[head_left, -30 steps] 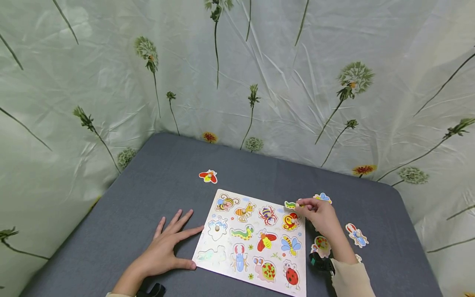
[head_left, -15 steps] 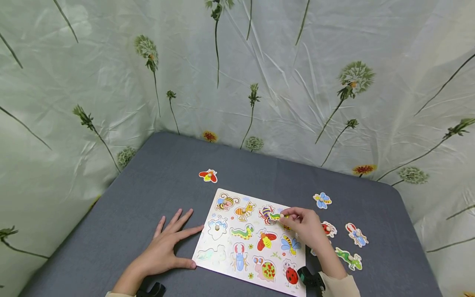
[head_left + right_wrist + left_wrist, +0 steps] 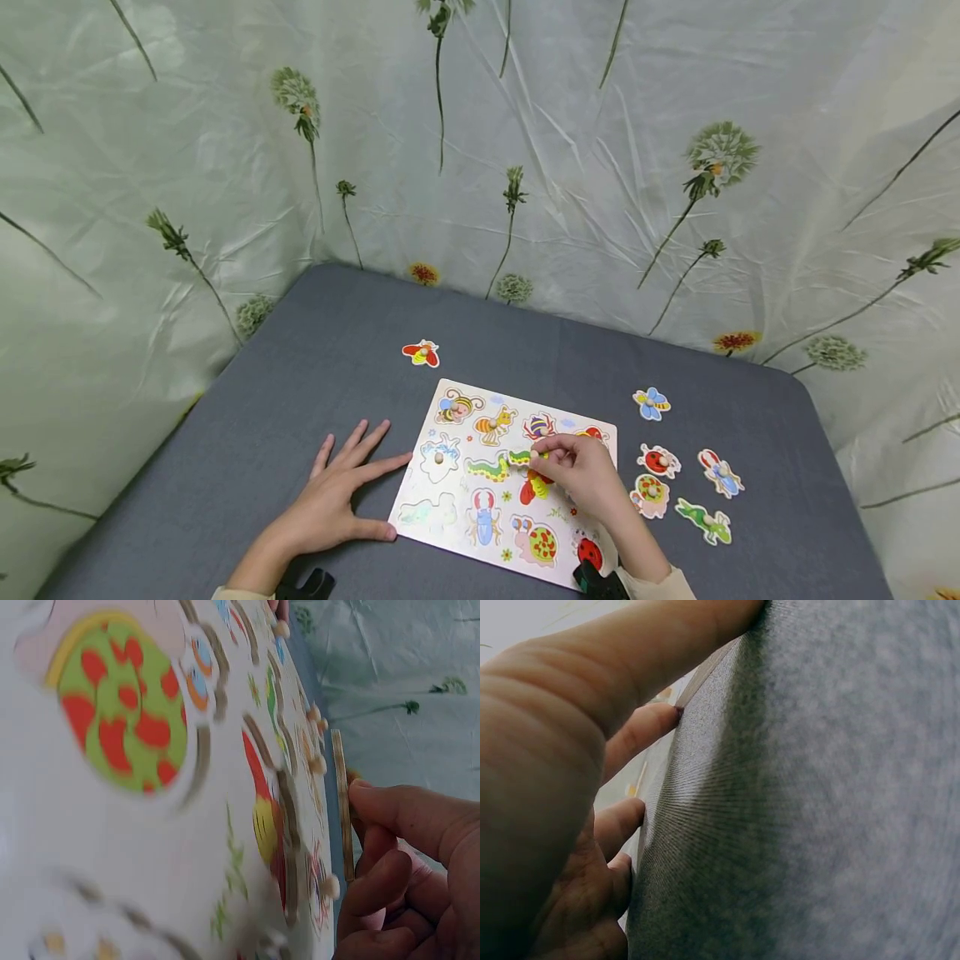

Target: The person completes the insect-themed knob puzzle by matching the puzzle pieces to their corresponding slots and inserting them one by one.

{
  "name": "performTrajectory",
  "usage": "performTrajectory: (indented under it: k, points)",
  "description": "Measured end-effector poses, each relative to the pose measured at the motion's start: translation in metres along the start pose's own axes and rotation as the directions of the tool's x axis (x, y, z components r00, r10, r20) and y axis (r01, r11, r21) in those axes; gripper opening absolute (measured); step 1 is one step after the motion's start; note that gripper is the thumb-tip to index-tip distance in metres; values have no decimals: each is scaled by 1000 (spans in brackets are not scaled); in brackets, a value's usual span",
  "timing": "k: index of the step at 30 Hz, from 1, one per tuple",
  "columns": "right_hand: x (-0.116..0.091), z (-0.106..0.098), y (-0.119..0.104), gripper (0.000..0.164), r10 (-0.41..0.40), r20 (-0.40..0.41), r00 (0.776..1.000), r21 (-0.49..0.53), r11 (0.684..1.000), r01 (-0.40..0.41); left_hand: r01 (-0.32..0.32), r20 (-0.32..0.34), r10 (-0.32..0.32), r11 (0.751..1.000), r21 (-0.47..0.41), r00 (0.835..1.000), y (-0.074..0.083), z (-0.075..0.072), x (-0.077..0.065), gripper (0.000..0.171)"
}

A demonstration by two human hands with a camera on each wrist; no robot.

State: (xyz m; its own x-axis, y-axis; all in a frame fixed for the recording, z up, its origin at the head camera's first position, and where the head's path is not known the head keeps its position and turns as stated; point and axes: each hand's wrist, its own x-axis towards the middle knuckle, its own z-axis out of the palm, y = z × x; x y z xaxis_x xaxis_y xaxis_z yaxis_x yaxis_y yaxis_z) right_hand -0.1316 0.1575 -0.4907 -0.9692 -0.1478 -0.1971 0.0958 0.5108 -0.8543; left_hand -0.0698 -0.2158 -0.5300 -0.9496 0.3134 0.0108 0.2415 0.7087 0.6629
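- Left hand [image 3: 326, 507]: back up, fingers spread and extended, nothing in its grip. It lies on the tabletop [image 3: 360, 333], left of the puzzle board [image 3: 450, 542]. Index tip at the board's left edge, thumb tip at its near-left corner.
- Right hand [image 3: 581, 473]: over the right half of the board, forearm slanting in across the board's near-right corner. Thumb and forefinger clamped together on the caterpillar piece [image 3: 518, 457]; other fingers curled under.
- Caterpillar piece: held just right of the printed green caterpillar [image 3: 487, 469] in its recess. Right wrist view has it edge-on, clear of the board face.
- Along the board's far edge, pegged pieces sit in their slots: bee [image 3: 458, 407], striped ant-like insect [image 3: 495, 427], spider [image 3: 538, 427].
- Red-winged piece [image 3: 422, 353]: loose, beyond the board's far-left corner.
- Right of the board, toward the tabletop's right edge: blue-winged piece [image 3: 651, 404] farthest back, then ladybug piece [image 3: 660, 461], snail piece [image 3: 650, 497], beetle piece [image 3: 721, 474], long green piece [image 3: 703, 522].
- Right wrist: dark strap [image 3: 600, 581], cream sleeve [image 3: 656, 586].
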Motion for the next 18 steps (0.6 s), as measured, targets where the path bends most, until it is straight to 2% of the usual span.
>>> performTrajectory:
  k: [9, 18]
  points:
    - [0, 23, -7, 8, -43, 34, 998, 2, 999, 43, 8, 8, -8, 1000, -2, 1000, 0, -1, 1, 95]
    - [4, 36, -13, 12, -61, 52, 997, 10, 998, 60, 3, 4, -3, 1000, 9, 1000, -1, 0, 0, 95]
